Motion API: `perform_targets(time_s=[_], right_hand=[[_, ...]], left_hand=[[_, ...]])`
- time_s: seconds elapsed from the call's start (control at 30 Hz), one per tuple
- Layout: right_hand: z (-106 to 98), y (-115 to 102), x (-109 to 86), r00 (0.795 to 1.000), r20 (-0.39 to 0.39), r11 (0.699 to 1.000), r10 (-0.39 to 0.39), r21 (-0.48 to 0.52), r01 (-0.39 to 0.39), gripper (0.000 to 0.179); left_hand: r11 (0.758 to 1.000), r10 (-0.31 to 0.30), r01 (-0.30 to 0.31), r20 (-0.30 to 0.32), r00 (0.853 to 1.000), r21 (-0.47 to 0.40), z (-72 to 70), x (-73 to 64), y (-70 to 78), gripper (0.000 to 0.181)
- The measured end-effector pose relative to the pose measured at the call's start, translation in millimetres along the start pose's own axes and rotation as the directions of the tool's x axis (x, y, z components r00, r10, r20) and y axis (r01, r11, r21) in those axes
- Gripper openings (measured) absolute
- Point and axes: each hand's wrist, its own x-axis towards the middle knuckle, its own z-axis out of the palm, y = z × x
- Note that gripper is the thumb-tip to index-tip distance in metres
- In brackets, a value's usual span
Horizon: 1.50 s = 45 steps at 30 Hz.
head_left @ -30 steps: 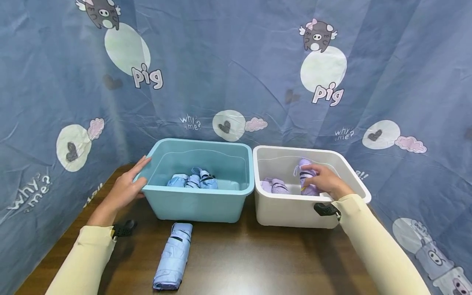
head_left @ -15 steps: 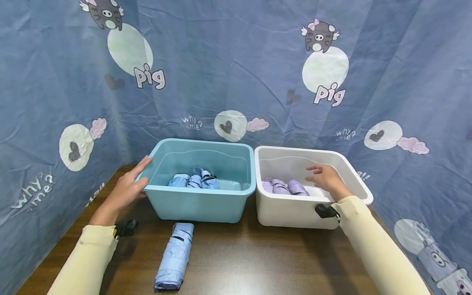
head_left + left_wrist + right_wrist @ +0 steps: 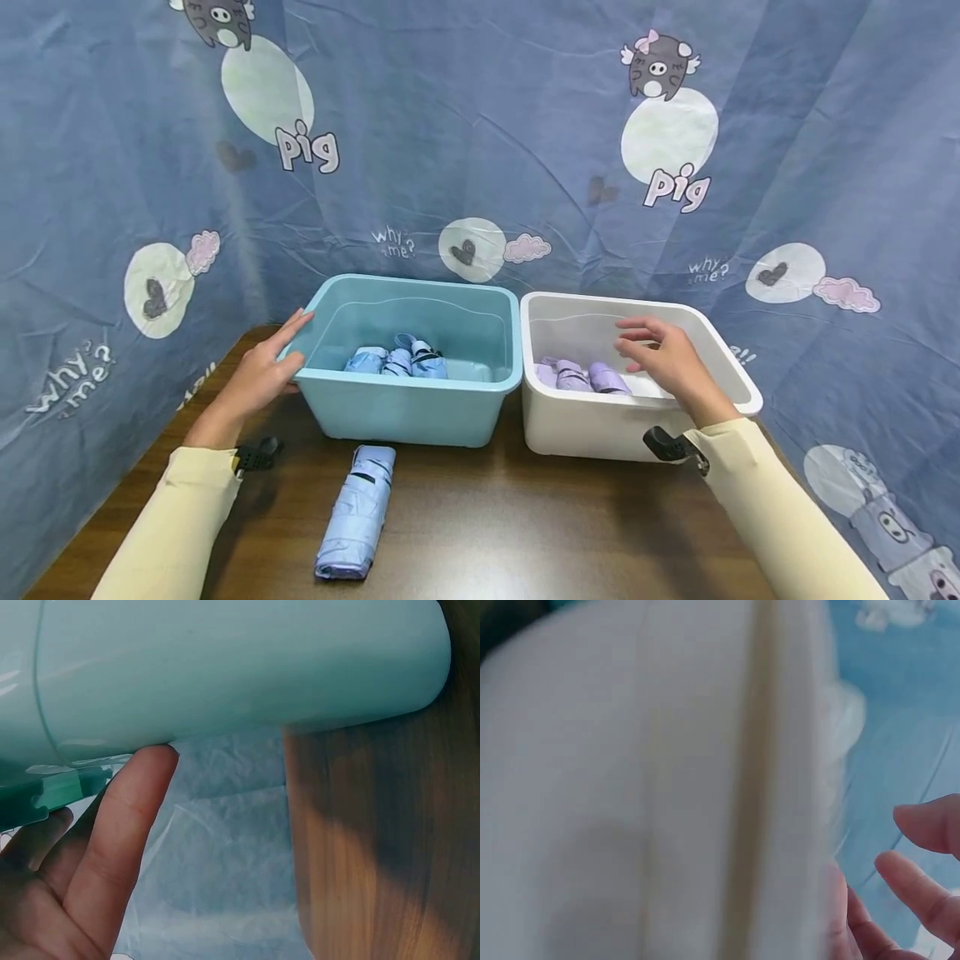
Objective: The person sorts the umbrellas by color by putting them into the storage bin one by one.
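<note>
My left hand [image 3: 258, 375] touches the left end of the teal bin [image 3: 405, 408] with fairly straight fingers. In the left wrist view one fingertip [image 3: 161, 757] meets its outer wall. Several rolled-up blue folding umbrellas [image 3: 427, 363] lie inside that bin. Over the white bin [image 3: 600, 429] hovers my right hand [image 3: 671, 358], fingers loosely bent and nothing between them. Purple folding umbrellas [image 3: 606, 379] lie side by side at the left of the white bin, partly hidden by its front wall. Another blue folding umbrella [image 3: 356, 512] rests on the table before the teal bin.
The two bins stand next to each other on a brown wooden table [image 3: 525, 533]. Behind them hangs a blue cloth [image 3: 420, 150] printed with pigs and lettering. The white wall [image 3: 630, 780] fills most of the blurred right wrist view.
My right hand let go of a purple folding umbrella, which now lies beside the others in the white bin. The hand has since risen slightly. My left hand stays at the teal bin.
</note>
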Motion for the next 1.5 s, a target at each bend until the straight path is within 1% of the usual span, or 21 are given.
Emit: perform_targets(time_s=[0.1, 0.2, 0.27, 0.33, 0.57, 0.63, 0.7, 0.87, 0.97, 1.1, 1.2, 1.3, 1.5], right_hand=[[11.8, -15.3, -10.2, 0.998, 0.048, 0.996, -0.035, 0.085, 0.031, 0.042], [28.1, -29.5, -17.3, 0.992, 0.103, 0.985, -0.074, 0.165, 0.056, 0.042], [39.5, -37.8, -21.6, 0.987, 0.129, 0.979, -0.1, 0.191, 0.074, 0.04], [50.9, -44.8, -26.4, 0.979, 0.157, 0.971, -0.13, 0.22, 0.093, 0.039], [83.6, -62.6, -42.7, 0.94, 0.244, 0.952, -0.237, 0.249, 0.176, 0.039], [93.1, -67.2, -46.9, 0.93, 0.265, 0.949, -0.254, 0.255, 0.187, 0.038], [104.3, -70.7, -50.2, 0.915, 0.296, 0.943, -0.274, 0.272, 0.194, 0.038], [135.3, -74.7, -58.1, 0.887, 0.368, 0.93, -0.28, 0.334, 0.155, 0.039], [153.2, -74.8, -63.1, 0.874, 0.399, 0.924, -0.277, 0.359, 0.129, 0.039], [173.6, -72.7, -70.7, 0.856, 0.448, 0.931, -0.257, 0.353, 0.094, 0.039], [186.9, -71.6, -75.8, 0.854, 0.47, 0.942, -0.221, 0.329, 0.063, 0.039], [199.2, -70.3, -79.4, 0.857, 0.476, 0.944, -0.197, 0.327, 0.036, 0.04], [219.1, -61.8, -78.0, 0.858, 0.481, 0.931, -0.179, 0.366, -0.01, 0.04]], left_hand=[[1.0, -0.007, 0.007, 0.002, 1.0, -0.007, -0.5, -1.4, 0.1, 0.065], [1.0, 0.0, 0.0, -0.012, 1.0, -0.006, -3.4, -0.5, 0.0, 0.065], [1.0, 0.006, -0.006, -0.023, 1.0, -0.001, -5.4, 0.4, 0.7, 0.065], [1.0, 0.006, -0.006, -0.02, 1.0, 0.0, -5.9, 1.1, 0.5, 0.065], [0.999, -0.024, 0.024, 0.006, 1.0, -0.02, 0.4, -1.2, -1.6, 0.065], [0.999, -0.03, 0.03, 0.006, 1.0, -0.023, 1.1, -1.7, -1.2, 0.065], [0.999, -0.03, 0.03, 0.002, 1.0, -0.023, 1.0, -1.8, -0.8, 0.066], [1.0, -0.021, 0.021, 0.002, 1.0, -0.021, 0.4, -0.6, -1.3, 0.065], [0.999, -0.031, 0.031, 0.005, 1.0, -0.022, 1.0, -0.6, -3.0, 0.066], [0.998, -0.047, 0.047, 0.003, 0.999, -0.029, 3.1, -1.2, -4.3, 0.066], [0.998, -0.052, 0.052, 0.001, 0.999, -0.028, 3.5, -2.0, -4.3, 0.066], [0.998, -0.055, 0.055, 0.005, 0.998, -0.026, 2.8, -2.9, -4.0, 0.066], [0.999, -0.042, 0.042, 0.003, 0.999, -0.023, 1.8, -0.1, -0.5, 0.066]])
